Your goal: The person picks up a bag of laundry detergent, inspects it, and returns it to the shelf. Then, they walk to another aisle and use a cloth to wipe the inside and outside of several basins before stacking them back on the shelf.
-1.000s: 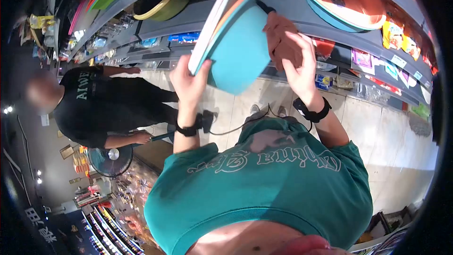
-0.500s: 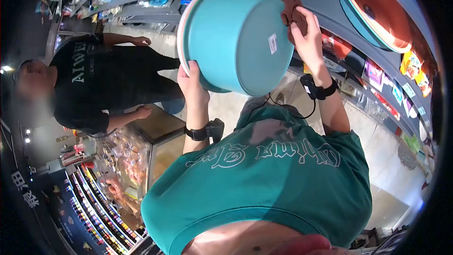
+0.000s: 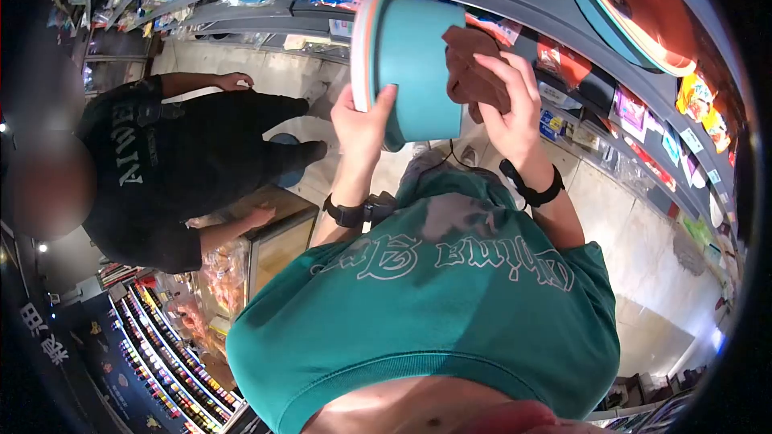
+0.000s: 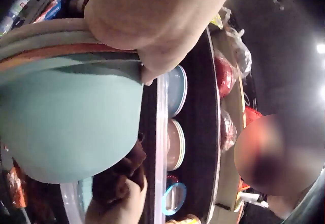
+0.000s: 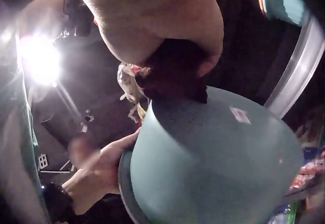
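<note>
A nested stack of basins, the outermost teal (image 3: 418,64) with orange and whitish rims inside it, is tilted on its side in mid-air. My left hand (image 3: 359,124) grips the rims, thumb on the teal outside. My right hand (image 3: 515,108) pinches a brown cloth (image 3: 476,72) against the basin's base end. In the left wrist view the teal wall (image 4: 71,112) fills the left side, with the cloth (image 4: 114,183) at its lower edge. The right wrist view shows the base with a small white label (image 5: 239,115), the dark cloth (image 5: 175,77) touching its edge.
Shelves with packaged goods (image 3: 635,112) run along the far side. Another orange and teal basin pair (image 3: 631,12) stands on a shelf at the upper right. A person in black (image 3: 177,153) stands at the left, near a glass-sided display case (image 3: 281,241).
The stack has turned, first showing its base to the head camera, now its side. The cloth has moved along the base with my right hand. The person in black has shifted slightly.
</note>
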`<move>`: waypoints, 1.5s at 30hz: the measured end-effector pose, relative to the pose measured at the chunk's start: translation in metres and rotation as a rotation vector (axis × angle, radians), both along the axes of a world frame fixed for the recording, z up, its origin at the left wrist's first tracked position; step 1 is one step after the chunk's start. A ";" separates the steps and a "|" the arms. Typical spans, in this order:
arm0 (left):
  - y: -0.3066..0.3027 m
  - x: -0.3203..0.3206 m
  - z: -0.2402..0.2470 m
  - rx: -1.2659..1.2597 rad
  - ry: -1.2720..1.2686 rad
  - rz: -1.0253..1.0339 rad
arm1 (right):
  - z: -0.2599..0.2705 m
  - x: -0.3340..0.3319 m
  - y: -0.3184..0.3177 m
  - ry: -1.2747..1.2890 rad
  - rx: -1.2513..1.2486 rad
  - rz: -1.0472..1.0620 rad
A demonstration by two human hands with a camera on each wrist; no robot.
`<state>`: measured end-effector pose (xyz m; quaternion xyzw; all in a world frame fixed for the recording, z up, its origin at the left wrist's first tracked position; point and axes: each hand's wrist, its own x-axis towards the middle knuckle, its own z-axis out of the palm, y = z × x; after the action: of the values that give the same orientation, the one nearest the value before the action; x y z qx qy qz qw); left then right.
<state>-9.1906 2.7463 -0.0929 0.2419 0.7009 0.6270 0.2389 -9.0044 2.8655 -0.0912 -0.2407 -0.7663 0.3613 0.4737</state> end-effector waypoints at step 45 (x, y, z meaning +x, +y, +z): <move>-0.015 -0.018 0.037 -0.102 0.702 -0.486 | -0.026 -0.004 0.081 -0.016 -0.241 0.089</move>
<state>-9.2085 2.7317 -0.0560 0.5866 0.6924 0.3965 0.1384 -9.0088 2.9470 -0.1176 -0.2645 -0.7312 0.4694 0.4185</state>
